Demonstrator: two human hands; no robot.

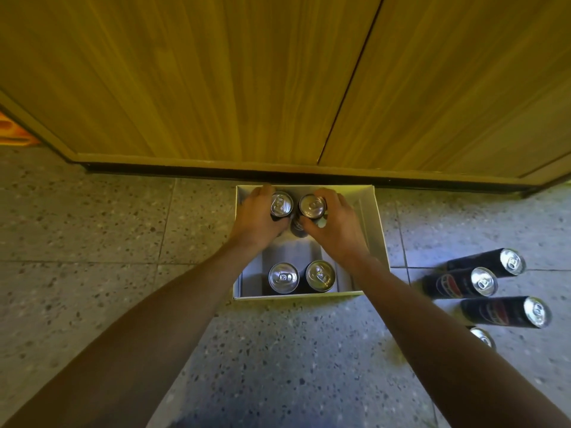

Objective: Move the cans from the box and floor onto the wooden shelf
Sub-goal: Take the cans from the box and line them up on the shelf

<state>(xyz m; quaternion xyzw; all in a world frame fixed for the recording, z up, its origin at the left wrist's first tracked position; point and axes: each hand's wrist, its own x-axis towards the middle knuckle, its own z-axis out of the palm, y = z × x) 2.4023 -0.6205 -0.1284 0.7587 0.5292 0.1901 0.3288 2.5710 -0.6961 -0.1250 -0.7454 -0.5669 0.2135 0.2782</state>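
Note:
A white cardboard box (375, 230) stands on the floor against the wooden unit (216, 81). My left hand (256, 220) grips a dark can (281, 205) at the box's far end. Beside it, my right hand (335, 223) grips a second dark can (312, 206). Another can is partly visible beneath and between them. Two more upright cans (283, 278) (320, 275) stand at the near end of the box. Several dark cans (482, 281) stand on the floor to the right of the box.
The speckled tile floor (108, 230) surrounds the box. The wooden unit's front has two panels with a dark seam (349, 84) and a dark gap along its base. An orange object (12, 131) shows at the far left edge.

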